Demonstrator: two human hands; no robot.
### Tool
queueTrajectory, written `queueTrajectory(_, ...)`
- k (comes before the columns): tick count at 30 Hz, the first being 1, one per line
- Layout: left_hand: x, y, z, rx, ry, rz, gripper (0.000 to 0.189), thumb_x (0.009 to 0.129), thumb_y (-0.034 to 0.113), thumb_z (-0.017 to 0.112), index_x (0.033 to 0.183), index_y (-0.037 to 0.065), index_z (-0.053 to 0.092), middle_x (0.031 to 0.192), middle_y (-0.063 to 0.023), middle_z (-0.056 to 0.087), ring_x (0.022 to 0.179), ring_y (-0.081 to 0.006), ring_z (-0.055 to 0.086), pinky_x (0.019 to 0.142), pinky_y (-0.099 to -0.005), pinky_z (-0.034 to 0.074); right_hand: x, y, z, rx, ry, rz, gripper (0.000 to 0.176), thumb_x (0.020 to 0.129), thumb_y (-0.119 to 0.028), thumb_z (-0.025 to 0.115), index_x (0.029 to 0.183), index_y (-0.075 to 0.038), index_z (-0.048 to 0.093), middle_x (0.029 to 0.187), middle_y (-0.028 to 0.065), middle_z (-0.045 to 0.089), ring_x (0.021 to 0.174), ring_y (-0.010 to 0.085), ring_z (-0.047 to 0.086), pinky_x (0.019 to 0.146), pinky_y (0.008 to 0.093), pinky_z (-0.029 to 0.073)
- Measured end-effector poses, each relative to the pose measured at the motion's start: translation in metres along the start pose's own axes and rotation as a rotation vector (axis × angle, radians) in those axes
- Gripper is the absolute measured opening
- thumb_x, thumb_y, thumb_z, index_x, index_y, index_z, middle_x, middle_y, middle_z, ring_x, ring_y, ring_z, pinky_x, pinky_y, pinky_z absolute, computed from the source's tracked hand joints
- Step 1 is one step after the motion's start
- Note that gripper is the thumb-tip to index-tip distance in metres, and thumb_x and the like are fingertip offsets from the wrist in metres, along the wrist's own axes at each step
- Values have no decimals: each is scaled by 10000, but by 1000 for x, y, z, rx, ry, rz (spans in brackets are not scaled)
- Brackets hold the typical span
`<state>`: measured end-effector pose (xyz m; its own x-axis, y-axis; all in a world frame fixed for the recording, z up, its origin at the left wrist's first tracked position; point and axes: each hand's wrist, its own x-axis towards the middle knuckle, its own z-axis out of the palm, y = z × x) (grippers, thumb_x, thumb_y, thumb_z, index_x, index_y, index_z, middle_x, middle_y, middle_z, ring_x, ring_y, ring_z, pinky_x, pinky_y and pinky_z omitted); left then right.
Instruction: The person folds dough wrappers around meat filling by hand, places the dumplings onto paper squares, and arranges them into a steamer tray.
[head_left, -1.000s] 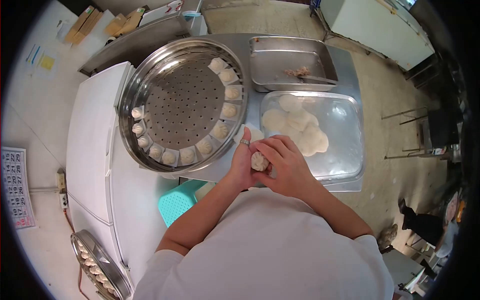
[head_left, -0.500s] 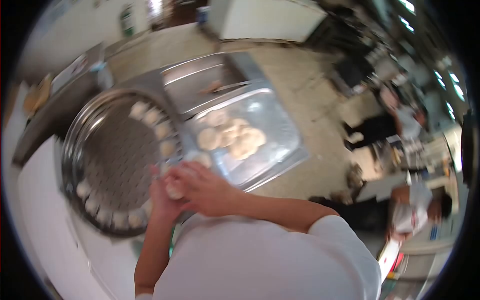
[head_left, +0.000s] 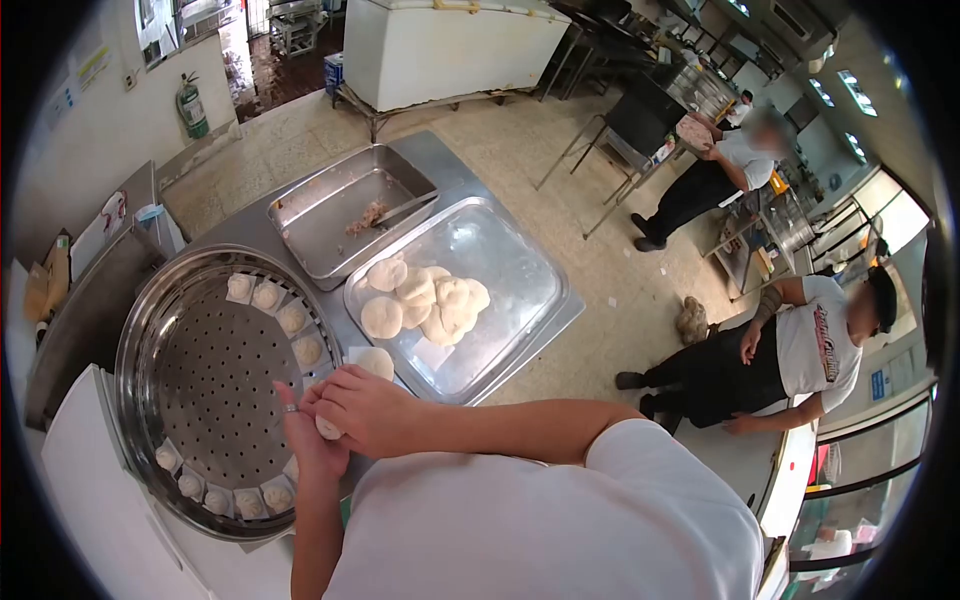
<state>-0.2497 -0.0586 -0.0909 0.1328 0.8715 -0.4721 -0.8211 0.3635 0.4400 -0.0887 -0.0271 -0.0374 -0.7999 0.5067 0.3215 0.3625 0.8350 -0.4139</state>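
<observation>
A small pale dough bun sits between my two hands, mostly covered by fingers. My left hand is closed around it from below, thumb pointing up. Over its top, my right hand has its fingers curled and pressed together on the dough. To the left is a round perforated steamer tray with several shaped buns on paper squares along its rim. One flat dough round lies just beyond my right hand. Several more dough rounds overlap on a flat metal tray.
Behind the flat tray stands a deep metal pan holding some filling and a utensil. One co-worker stands at the right by a counter; another person is farther back. A white chest freezer stands at the far wall.
The camera view has shifted and become sharper, so the trays appear lower and farther left. My hands stay together around the bun, at the steamer tray's near right edge.
</observation>
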Motion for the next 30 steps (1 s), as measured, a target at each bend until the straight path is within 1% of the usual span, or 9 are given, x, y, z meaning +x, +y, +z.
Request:
queueTrajectory(2, -8, -3, 21, -11, 93, 54, 768, 1000, 748, 353, 1178, 65, 655, 1185, -90, 692, 1120, -236, 670, 981, -383, 533, 6, -3, -13, 14, -5, -9, 551, 738, -214, 775, 1219, -1, 610, 1245, 132, 617, 1171, 295, 564, 1061, 428, 425)
queueTrajectory(8, 6, -10, -9, -1, 19, 118, 798, 999, 761, 324, 1213, 60, 641, 1204, -91, 692, 1115, -235, 668, 995, -381, 525, 9, 1, -7, 49, 0, -53, 560, 709, -207, 790, 1199, 10, 626, 1209, 124, 633, 1175, 296, 580, 1041, 425, 441)
queueTrajectory(11, -1, -9, -7, 102, 93, 103, 826, 1008, 757, 297, 1168, 19, 634, 1158, -107, 699, 1095, -223, 665, 978, -353, 523, 10, 4, -2, 95, -34, -82, 567, 694, -194, 794, 1193, 21, 630, 1212, 125, 638, 1198, 297, 579, 1021, 423, 465)
queueTrajectory(13, -10, -7, 7, 112, 140, 58, 856, 995, 777, 295, 1217, 17, 622, 1156, -111, 702, 1089, -225, 669, 963, -361, 532, 8, 11, 6, 200, -36, -76, 514, 717, -156, 792, 1184, 1, 646, 1180, 142, 658, 1188, 328, 597, 998, 439, 499)
queueTrajectory(16, -17, -2, 13, 140, 103, 44, 909, 965, 815, 292, 1316, 30, 585, 1228, -114, 687, 1146, -247, 665, 957, -396, 546, 13, 8, -8, 466, 36, 148, 444, 817, -136, 778, 1226, -24, 648, 1151, 136, 684, 1093, 294, 657, 948, 422, 540)
queueTrajectory(20, -19, 12, -11, 194, -220, 13, 995, 920, 872, 252, 1378, 42, 558, 1262, -95, 668, 1133, -249, 659, 949, -474, 542, 20, 19, -18, 1437, 67, 672, 362, 1001, -125, 652, 1343, -21, 599, 1165, 111, 693, 965, 172, 690, 820, 305, 581)
queueTrajectory(24, -26, 17, 20, 83, -127, 1, 1063, 894, 901, 183, 1380, 26, 541, 1065, -73, 676, 986, -248, 659, 913, -486, 540, 35, 13, -34, 1495, 12, 749, 371, 1029, -141, 633, 1371, -6, 577, 1153, 121, 689, 966, 159, 689, 803, 287, 583)
queueTrajectory(25, -24, 16, 16, 49, -177, 1, 1033, 895, 900, 187, 1373, 59, 549, 1015, -53, 643, 972, -226, 637, 919, -485, 532, 35, 12, -32, 1467, -6, 737, 381, 1032, -157, 636, 1375, -2, 573, 1153, 121, 689, 964, 154, 689, 799, 283, 584)
queueTrajectory(30, -18, 7, 10, 143, -137, 67, 915, 933, 851, 287, 1348, 78, 546, 1064, -21, 620, 1045, -192, 614, 943, -441, 514, 45, -2, -32, 1418, -55, 783, 390, 1039, -179, 632, 1374, 11, 568, 1149, 128, 692, 956, 164, 698, 787, 284, 595)
